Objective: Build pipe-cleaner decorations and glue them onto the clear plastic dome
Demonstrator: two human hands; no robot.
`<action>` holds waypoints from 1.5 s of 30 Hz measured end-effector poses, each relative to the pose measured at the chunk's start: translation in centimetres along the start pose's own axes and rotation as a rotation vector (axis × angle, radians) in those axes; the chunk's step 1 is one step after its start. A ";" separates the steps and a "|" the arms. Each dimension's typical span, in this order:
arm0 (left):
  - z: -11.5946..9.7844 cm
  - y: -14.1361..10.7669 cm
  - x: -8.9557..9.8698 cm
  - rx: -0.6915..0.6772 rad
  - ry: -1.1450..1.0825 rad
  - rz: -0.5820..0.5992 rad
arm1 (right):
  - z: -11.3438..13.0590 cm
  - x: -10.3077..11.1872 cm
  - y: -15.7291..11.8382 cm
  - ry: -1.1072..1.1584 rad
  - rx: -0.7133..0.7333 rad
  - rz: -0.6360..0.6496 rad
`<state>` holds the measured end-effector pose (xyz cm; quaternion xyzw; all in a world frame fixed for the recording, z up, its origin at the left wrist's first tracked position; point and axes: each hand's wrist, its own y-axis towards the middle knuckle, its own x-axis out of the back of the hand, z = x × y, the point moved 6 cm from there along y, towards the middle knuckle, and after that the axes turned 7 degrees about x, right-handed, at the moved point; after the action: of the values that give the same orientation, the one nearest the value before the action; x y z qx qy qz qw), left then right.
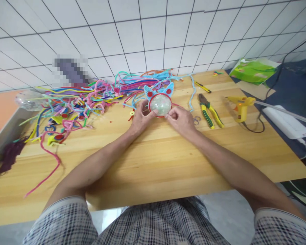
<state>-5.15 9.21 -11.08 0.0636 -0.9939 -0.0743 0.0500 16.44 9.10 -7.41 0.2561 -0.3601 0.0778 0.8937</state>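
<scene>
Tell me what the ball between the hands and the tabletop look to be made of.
Ball: probably clear plastic, glossy; it is see-through with bright glints, though glass is possible. Tabletop: apparently wood, smooth; grain streaks and small knots show.

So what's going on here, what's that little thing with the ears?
A person is holding a clear ball with a red rim and fuzzy blue ears. The left hand grips one side, and the right hand has its fingertips at the lower edge. Colorful fuzzy sticks are heaped to the left. Pliers and a yellow glue gun lie to the right.
</scene>
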 end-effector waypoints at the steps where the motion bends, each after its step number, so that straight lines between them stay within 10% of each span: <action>1: -0.1 0.0 -0.1 -0.014 -0.006 0.004 | 0.7 -0.3 -0.2 -0.029 0.022 0.073; 11: -0.3 -0.1 -0.1 -0.038 -0.010 0.024 | 2.9 -3.1 -0.9 -0.332 0.043 0.437; 19: -0.1 -0.1 0.0 -0.054 -0.014 0.007 | -1.0 2.9 1.4 -0.206 -0.026 0.288; 30: 0.8 0.0 0.1 -0.036 -0.020 -0.007 | -0.4 0.7 0.8 -0.385 0.026 0.563; 39: 0.8 0.2 0.0 -0.045 0.035 0.013 | -0.5 6.8 -1.4 -0.162 -0.140 0.624; 45: 1.1 0.3 0.1 -0.054 0.053 -0.001 | -0.3 6.4 -3.7 -0.285 -0.069 0.576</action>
<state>-5.40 9.62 -12.09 0.0646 -0.9899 -0.0993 0.0779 22.49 5.78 -4.72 0.1215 -0.5415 0.2785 0.7838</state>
